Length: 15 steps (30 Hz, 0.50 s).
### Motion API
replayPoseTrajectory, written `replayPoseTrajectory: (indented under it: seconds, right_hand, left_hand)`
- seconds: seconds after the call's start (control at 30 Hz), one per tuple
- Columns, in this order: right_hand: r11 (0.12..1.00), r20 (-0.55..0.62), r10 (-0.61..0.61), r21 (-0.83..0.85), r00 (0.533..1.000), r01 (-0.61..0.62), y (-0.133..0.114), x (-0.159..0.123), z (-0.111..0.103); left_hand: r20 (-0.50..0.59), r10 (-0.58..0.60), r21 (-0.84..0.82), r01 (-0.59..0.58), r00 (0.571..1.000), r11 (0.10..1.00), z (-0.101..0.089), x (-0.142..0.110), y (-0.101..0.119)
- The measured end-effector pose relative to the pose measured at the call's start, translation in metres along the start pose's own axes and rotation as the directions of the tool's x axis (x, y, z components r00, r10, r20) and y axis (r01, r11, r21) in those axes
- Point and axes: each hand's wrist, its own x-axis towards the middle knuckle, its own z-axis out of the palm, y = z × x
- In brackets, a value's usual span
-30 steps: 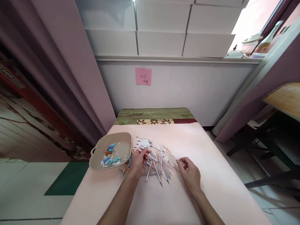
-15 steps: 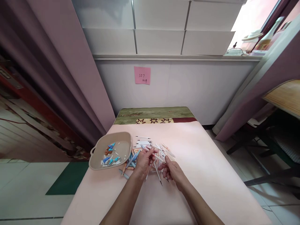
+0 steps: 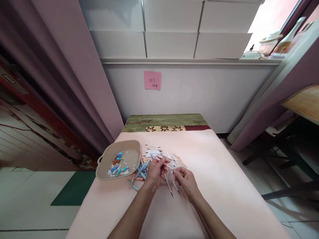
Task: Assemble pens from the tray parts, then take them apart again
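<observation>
My left hand (image 3: pixel 156 172) is closed around slim pale pink and white pen parts, likely barrels, above a loose pile. Close beside it, my right hand (image 3: pixel 186 181) pinches thumb against fingers at the near end of these parts; what sits in the pinch is too small to make out. Under and between the hands lie thin white pen refills (image 3: pixel 168 184) with dark tips, fanned in several directions. Blue and orange pen barrels (image 3: pixel 142 171) are heaped left of my left hand. Beyond the hands, more white refills (image 3: pixel 153 151) rest in a roughly parallel row.
A beige basin (image 3: pixel 133 151) on the left holds small blue, brown and white pieces. Pink cloth (image 3: pixel 214 186) covers the table, with a green wood-patterned strip (image 3: pixel 171 118) at its far edge. A pink note (image 3: pixel 152 80) is on the wall; a dark chair (image 3: pixel 286 159) stands right.
My right hand has turned and its fingers have closed into a pinch near the left hand. The left hand stays nearly in place. The view has shifted slightly.
</observation>
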Motion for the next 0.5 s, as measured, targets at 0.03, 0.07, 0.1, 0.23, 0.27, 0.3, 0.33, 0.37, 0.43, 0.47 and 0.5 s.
replayPoseTrajectory:
  seconds: [0.03,0.07,0.1,0.23,0.27,0.3,0.33,0.37,0.43,0.47,0.5]
  right_hand:
    - [1.0,-0.016,-0.028,0.01,0.999,0.028,-0.0011,-0.0002,0.0003]
    - [0.999,-0.027,-0.036,0.017,0.999,0.036,-0.002,-0.0003,0.0005]
    - [1.0,-0.027,-0.025,0.017,0.999,0.025,-0.0024,-0.0004,0.0006]
    - [0.998,0.046,0.062,-0.015,0.997,-0.062,0.0005,0.0004,0.0004]
    - [0.999,0.05,0.046,-0.007,0.998,-0.045,0.0016,0.0007,0.0003]
    - [1.0,0.041,0.012,0.01,0.999,-0.012,0.0023,0.0009,0.0002]
    - [0.999,0.025,-0.025,0.029,0.999,0.025,0.0027,0.0012,0.0001]
    - [0.998,0.012,-0.053,0.044,0.999,0.052,0.0027,0.0013,0.0]
    - [0.998,0.014,-0.04,0.051,0.999,0.039,0.002,0.0015,-0.0001]
    - [0.999,0.035,0.004,0.041,0.999,-0.006,0.0015,0.0014,0.0]
    - [0.998,0.059,0.057,0.027,0.997,-0.059,0.0011,0.0013,0.0003]
  left_hand:
    - [-0.001,0.0,-0.001,0.0,1.0,1.0,-0.0004,0.0004,0.0003]
    - [-0.002,0.001,-0.001,-0.001,1.0,1.0,-0.0008,0.0007,0.0006]
    - [-0.003,0.003,-0.002,-0.003,1.0,1.0,-0.0009,0.0011,0.0009]
    - [-0.005,0.01,0.001,-0.01,1.0,1.0,-0.0007,0.0014,0.0015]
    - [-0.007,0.012,0.001,-0.012,1.0,1.0,-0.0008,0.0014,0.0018]
    - [-0.011,0.015,0.002,-0.015,1.0,1.0,-0.0009,0.0014,0.0021]
    - [-0.015,0.018,0.003,-0.018,1.0,1.0,-0.0011,0.0014,0.0025]
    - [-0.018,0.022,0.004,-0.022,1.0,1.0,-0.0013,0.0015,0.0028]
    - [-0.019,0.028,0.007,-0.028,0.999,1.0,-0.0014,0.0014,0.0033]
    - [-0.016,0.028,0.009,-0.028,0.999,1.0,-0.0012,0.0012,0.0032]
    - [-0.011,0.025,0.011,-0.025,1.0,1.0,-0.0008,0.0009,0.003]
